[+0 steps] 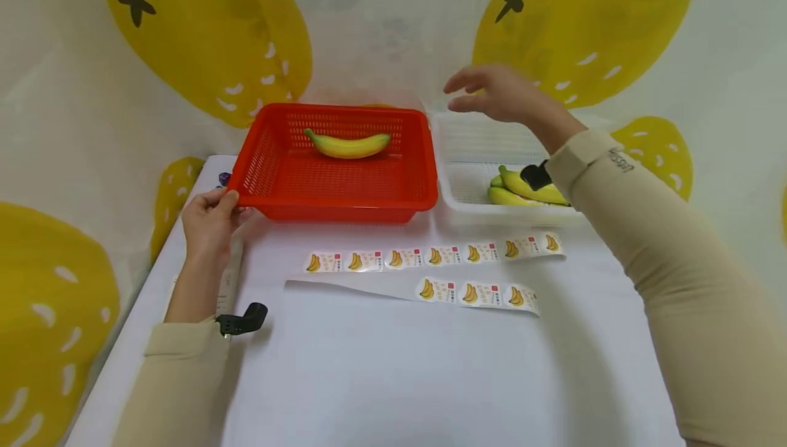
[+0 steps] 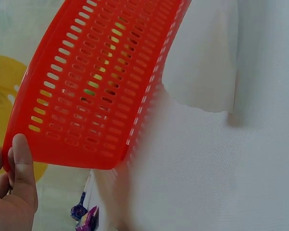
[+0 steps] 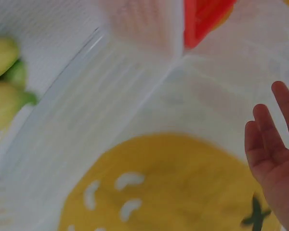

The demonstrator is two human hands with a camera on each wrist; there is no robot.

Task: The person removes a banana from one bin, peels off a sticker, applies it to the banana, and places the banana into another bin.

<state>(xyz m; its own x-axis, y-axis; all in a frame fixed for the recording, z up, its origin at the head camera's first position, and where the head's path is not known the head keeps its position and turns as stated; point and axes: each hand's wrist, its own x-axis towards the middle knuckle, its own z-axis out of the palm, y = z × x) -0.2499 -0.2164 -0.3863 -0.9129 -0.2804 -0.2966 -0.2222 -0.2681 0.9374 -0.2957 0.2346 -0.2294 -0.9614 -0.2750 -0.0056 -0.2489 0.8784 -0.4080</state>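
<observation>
My left hand (image 1: 208,223) pinches the near left corner of a red plastic basket (image 1: 332,214) between thumb and fingers. In the left wrist view the fingers (image 2: 24,168) lie against the rim of the slotted red wall (image 2: 86,91). One yellow banana (image 1: 349,146) with a green stem end lies inside the basket towards its back. Above the back of the white basket (image 1: 467,209), my right hand (image 1: 496,93) hovers with loosely bent fingers and holds nothing. Several bananas (image 1: 529,187) lie in the white basket, partly hidden by the right sleeve. The right wrist view shows spread fingers (image 3: 267,139).
Two strips of banana stickers (image 1: 412,258) lie on the white tabletop (image 1: 393,372) in front of the baskets. Small purple wrapped items (image 2: 86,216) sit at the left edge, behind the left hand. A yellow-patterned cloth (image 1: 393,37) hangs behind the baskets.
</observation>
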